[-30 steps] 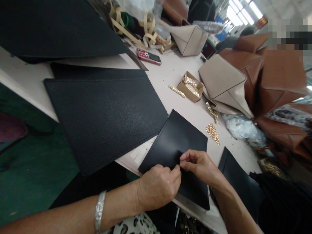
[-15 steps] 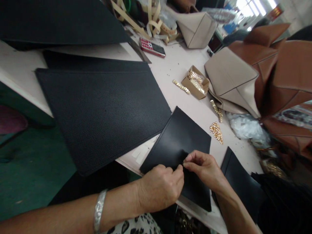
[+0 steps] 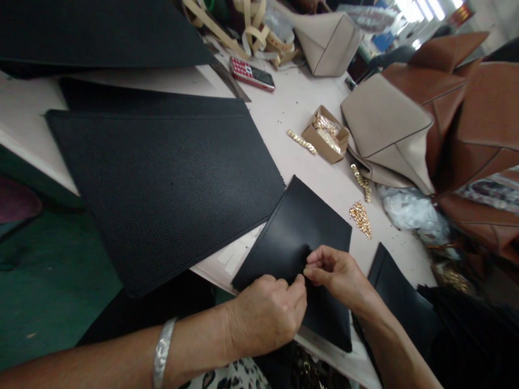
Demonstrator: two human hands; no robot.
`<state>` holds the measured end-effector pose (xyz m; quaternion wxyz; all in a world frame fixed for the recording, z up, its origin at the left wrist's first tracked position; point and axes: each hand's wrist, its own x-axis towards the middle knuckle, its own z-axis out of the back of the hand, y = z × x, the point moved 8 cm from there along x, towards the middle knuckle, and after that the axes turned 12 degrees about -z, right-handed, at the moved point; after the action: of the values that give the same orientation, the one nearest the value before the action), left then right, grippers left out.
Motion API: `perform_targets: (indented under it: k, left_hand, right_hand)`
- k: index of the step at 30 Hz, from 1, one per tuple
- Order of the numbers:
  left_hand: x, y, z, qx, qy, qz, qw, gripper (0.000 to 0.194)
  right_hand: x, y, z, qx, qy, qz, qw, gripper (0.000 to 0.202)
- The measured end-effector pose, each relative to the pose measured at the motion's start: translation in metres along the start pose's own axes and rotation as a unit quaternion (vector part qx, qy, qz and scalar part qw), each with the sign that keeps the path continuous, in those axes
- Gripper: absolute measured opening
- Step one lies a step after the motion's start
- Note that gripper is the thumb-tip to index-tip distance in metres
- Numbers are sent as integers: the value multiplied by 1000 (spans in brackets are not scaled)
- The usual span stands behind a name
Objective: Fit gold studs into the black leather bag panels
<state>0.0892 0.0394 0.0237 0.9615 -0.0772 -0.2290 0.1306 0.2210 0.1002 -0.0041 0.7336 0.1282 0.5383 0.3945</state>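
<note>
A small smooth black leather panel [image 3: 320,216] lies tilted at the table's near edge, with both hands over its lower half. My left hand [image 3: 270,310] is closed, its thumb and forefinger pressed together near the panel's middle. My right hand [image 3: 336,273] pinches with thumb and forefinger right beside them, the fingertips of both hands almost meeting. Whatever sits between the fingertips is too small to make out. To the left, a larger grained black leather panel [image 3: 174,178] lies flat, one corner close to the small one.
Beyond the small panel lie a pile of gold metal pieces [image 3: 360,219], rows of gold discs [image 3: 300,141] and a cardboard box [image 3: 326,135]. A red phone [image 3: 251,74] lies farther back. Beige bags [image 3: 389,129] and brown bags [image 3: 482,108] stand right. Another black panel [image 3: 399,286] lies at right.
Both hands stay nearly in place over the small panel. The right fingers have shifted very slightly. The view has moved a little.
</note>
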Motion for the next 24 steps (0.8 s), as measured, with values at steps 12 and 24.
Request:
perform_targets:
  k: [12,24]
  left_hand:
    - [-1,4,0,20,-16,13,1000,35]
    - [-6,13,18,-3,-166,-27,986,31]
  right_hand:
    - [11,11,3,-179,-66,-23,981,19]
    - [-49,-23,100,-52,-359,53,930,44]
